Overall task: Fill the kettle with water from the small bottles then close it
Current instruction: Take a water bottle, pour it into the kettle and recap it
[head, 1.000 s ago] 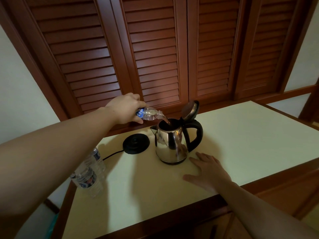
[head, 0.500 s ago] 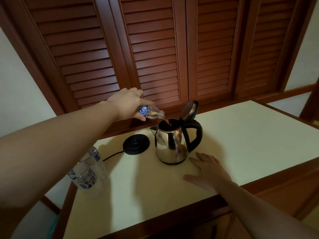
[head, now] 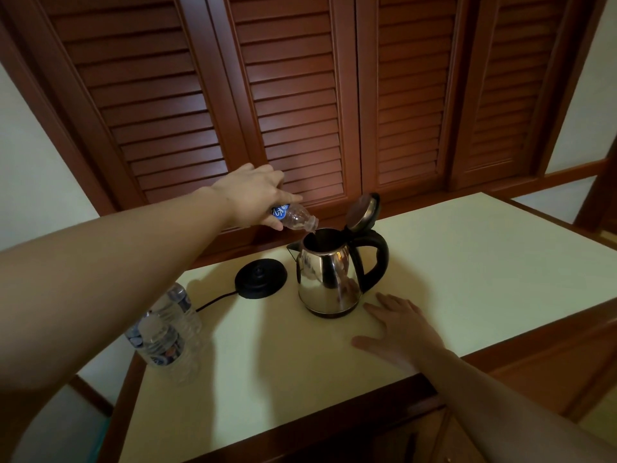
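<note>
1. Step in hand: pouring. Your left hand (head: 253, 192) has its fingers (head: 289, 197) wrapped round a small bottle (head: 293, 217), tipped neck-down w/ its mouth just above the kettle (head: 329, 275) opening.
2. The bottle looks clear & near empty; a thin trickle seems to fall from its mouth, but that's hard to tell in this dim light.
3. The kettle is stainless steel w/ a black handle on the right. It stands upright on the tabletop (head: 467, 262), off its base (head: 261, 277), which sits just beside it to the left w/ the cord running away left.
4. The lid (head: 362, 212) is hinged up & back, so the closing step is not yet done.
5. Your right hand (head: 400, 325) lies flat on the tabletop near the kettle's foot, fingers spread, holding nothing and not touching the kettle.
6. More water bottles (head: 163, 335) stand at the left edge of the tabletop, partly hidden by your left forearm. I count two, poss. more. I can't tell whether they're full or capped.
7. Next, my guess: let this bottle drain, lift it clear w/o knocking the rim, then set it aside.
8. If the others hold water, uncap one & pour again; the right hand is free to steady the kettle by its handle.
9. Last: press the lid down till it shuts.
</note>
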